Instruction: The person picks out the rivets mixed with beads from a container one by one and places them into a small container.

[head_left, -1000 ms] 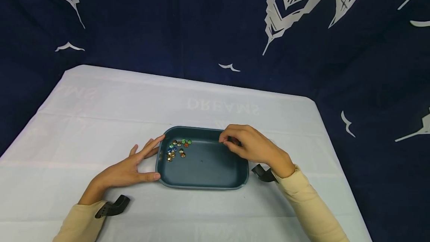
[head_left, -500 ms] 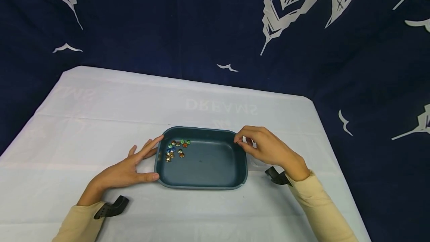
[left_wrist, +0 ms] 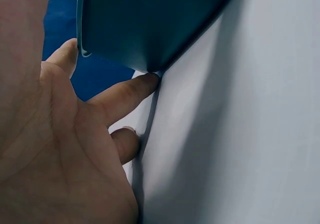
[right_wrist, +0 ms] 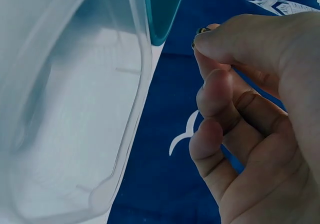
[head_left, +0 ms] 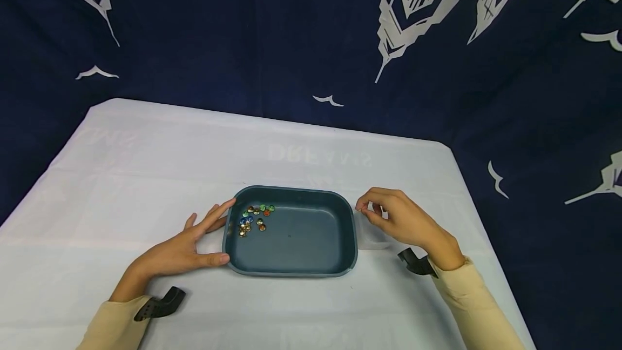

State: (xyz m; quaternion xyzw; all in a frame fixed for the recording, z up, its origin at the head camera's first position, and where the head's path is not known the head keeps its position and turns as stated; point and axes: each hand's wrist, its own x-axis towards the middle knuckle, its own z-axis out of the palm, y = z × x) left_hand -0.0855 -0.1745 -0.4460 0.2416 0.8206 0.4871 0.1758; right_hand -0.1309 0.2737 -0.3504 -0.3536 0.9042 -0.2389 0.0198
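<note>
A dark teal tray (head_left: pixel 306 242) lies on the table with several small shiny glass beads (head_left: pixel 247 224), gold, green, blue and orange, grouped at its left end. My left hand (head_left: pixel 180 250) rests against the tray's left side, fingers spread and thumb at the near corner. Just past the tray's right rim, my right hand (head_left: pixel 403 217) pinches a glass bead (right_wrist: pixel 201 31) between thumb and forefinger. Only a dark, yellowish edge of that bead shows in the right wrist view. Below and beside this hand stands a clear plastic box (right_wrist: pixel 75 149), partly hidden by the hand in the head view.
A white cloth (head_left: pixel 170 150) covers the table. Behind it hangs a dark blue cloth (head_left: pixel 218 42) with white building and bird prints. Black straps (head_left: pixel 162 304) sit on both wrists. The clear box stands close against the tray's right side.
My right hand has moved right with the pinched bead, from over the tray to beyond its right rim, uncovering part of the clear box. My left hand stays at the tray.
</note>
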